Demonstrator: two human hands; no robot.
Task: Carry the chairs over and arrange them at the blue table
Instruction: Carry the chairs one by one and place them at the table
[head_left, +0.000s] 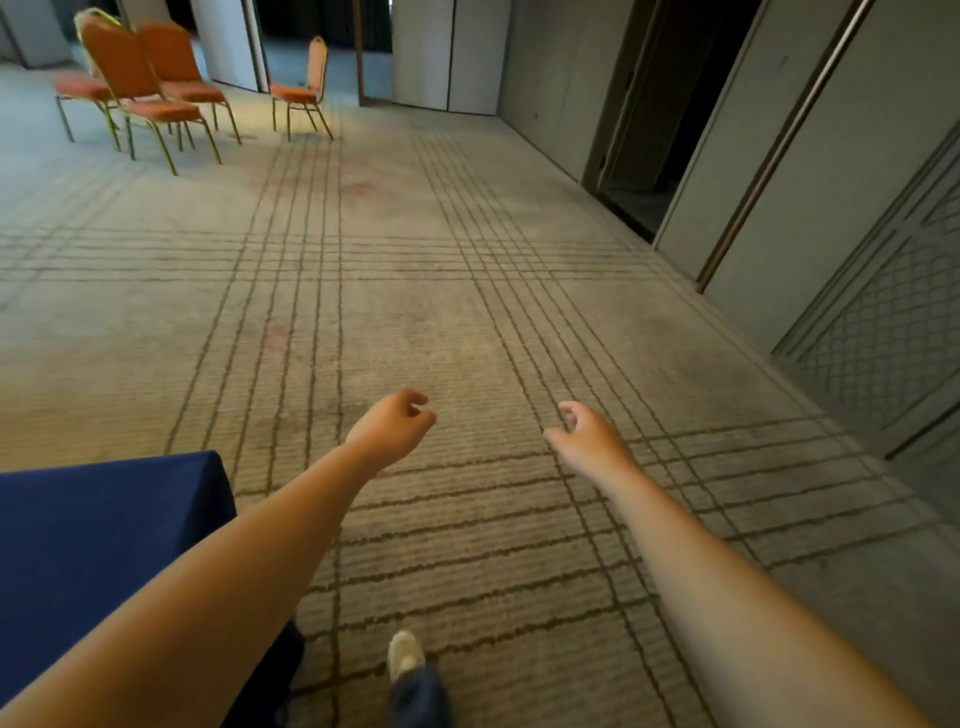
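Orange padded chairs with gold metal frames stand at the far end of the room, top left, three of them bunched close together. A fourth chair of the same kind stands alone just to their right, seen side-on. All are upright on the beige carpet with dark grid lines, well apart from the person.

Down at the lower left, the table draped in a dark blue cloth shows one corner, close beside the left forearm. Both bare arms reach forward over the carpet.

The left hand hangs in the air, fingers loosely curled, thumb and fingertips a little apart, holding nothing. The right hand looks much the same: fingers softly bent, thumb out to the side, gripping nothing and touching nothing. The two hands are near each other, with carpet showing between them.

Below them a pale shoe and a dark trouser leg point ahead. Along the right runs a grey wall with a dark open doorway.
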